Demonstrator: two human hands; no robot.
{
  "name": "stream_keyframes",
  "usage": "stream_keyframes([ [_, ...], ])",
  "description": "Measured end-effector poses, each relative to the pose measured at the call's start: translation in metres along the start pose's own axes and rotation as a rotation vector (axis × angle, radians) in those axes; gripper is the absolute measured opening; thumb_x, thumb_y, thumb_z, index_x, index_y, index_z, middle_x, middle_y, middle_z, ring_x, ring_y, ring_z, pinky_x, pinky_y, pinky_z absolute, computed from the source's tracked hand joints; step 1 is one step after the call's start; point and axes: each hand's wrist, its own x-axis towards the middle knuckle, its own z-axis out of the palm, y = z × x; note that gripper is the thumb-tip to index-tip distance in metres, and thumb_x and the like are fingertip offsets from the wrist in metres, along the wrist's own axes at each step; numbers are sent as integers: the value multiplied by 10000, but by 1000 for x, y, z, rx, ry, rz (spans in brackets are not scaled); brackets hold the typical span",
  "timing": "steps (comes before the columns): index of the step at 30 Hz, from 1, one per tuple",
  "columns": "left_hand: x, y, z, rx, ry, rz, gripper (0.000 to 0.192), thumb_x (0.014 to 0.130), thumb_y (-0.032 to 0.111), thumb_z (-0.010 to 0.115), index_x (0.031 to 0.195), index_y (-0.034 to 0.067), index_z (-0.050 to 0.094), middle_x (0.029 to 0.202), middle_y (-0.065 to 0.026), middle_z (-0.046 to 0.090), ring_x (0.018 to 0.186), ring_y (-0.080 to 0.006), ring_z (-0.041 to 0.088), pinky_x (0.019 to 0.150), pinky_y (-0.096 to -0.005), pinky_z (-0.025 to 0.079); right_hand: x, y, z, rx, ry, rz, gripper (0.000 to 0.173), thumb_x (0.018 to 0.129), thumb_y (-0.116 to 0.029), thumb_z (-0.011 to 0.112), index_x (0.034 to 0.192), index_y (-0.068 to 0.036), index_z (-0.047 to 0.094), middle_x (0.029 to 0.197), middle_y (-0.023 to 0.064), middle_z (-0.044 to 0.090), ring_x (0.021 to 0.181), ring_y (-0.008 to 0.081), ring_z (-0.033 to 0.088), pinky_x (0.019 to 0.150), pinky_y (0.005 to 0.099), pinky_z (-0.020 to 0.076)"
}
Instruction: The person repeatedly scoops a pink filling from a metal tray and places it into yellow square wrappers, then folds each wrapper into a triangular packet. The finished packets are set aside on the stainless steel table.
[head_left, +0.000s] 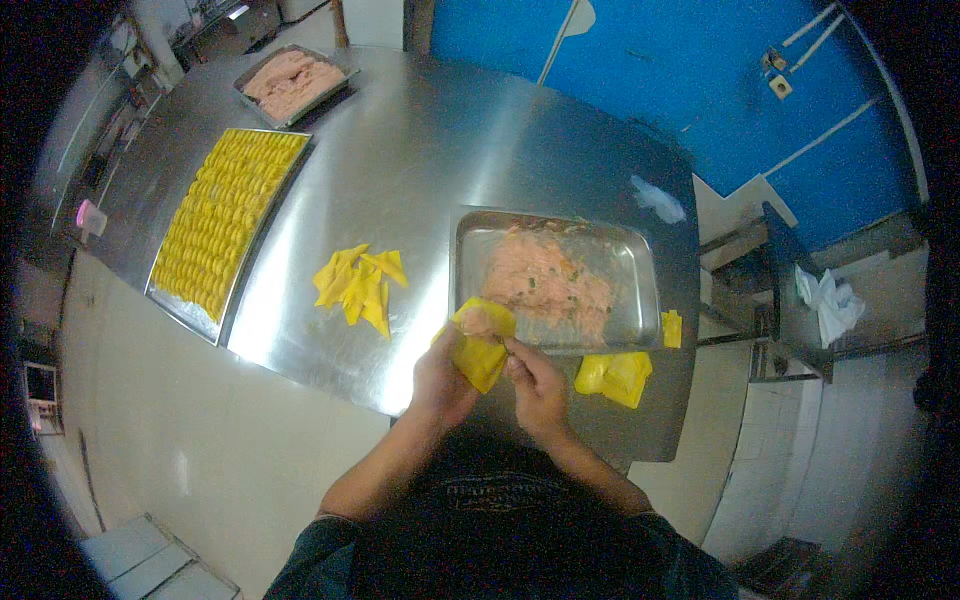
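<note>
My left hand (441, 382) supports a yellow dough wrapper (480, 360) near the tray's front left corner. A lump of pale pink filling (477, 322) lies on the wrapper. The fingers of my right hand (536, 390) pinch a thin tool at the wrapper's right edge; its tip is too small to make out. Just beyond my hands is a rectangular metal tray (646, 300) with a spread of pink minced filling (551, 281) flecked with green. To the left lies a loose pile of yellow wrappers (358, 286). More yellow wrappers (616, 375) lie right of my right hand.
A metal sheet tray (166, 300) at the left carries close rows of yellow filled dumplings (221, 214). Behind it stands another tray of pink filling (292, 82). All rest on a steel table (397, 165). Clear plastic (658, 199) lies at the right, near a small yellow piece (672, 328).
</note>
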Motion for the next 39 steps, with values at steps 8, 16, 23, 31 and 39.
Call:
stream_keyframes([
  [8,-5,4,7,90,93,45,428,990,397,377,1210,59,521,1104,-108,613,1032,-283,584,915,-427,465,-4,4,-14,-421,5,-422,415,805,-7,567,1211,-69,623,857,145,598,752,321,592,683,394,501],
  [16,-4,15,0,105,231,161,430,1008,364,366,1222,8,478,1076,-102,593,993,-248,588,868,-392,466,-11,-52,-56,-351,-188,-19,413,803,0,570,1200,-97,631,891,150,608,758,330,594,692,405,507],
  [23,-13,16,9,83,111,138,453,1006,390,364,1204,0,481,1049,-116,594,958,-246,592,869,-385,464,7,-39,-25,-430,-78,-372,380,773,58,556,1122,-41,669,901,174,626,765,302,630,699,338,508],
  [31,-6,22,-2,-95,14,167,410,1002,408,363,1064,36,525,962,-105,606,878,-250,584,855,-388,461,-4,-38,-37,-310,-66,-278,416,786,54,559,1177,-64,643,982,175,642,808,315,645,682,324,514],
  [39,-17,21,7,-44,84,148,465,998,409,370,1204,15,504,1096,-131,621,1039,-271,587,965,-422,431,1,-31,-26,-379,-66,-288,403,776,60,550,1149,-51,655,948,171,641,818,329,637,716,373,523],
])
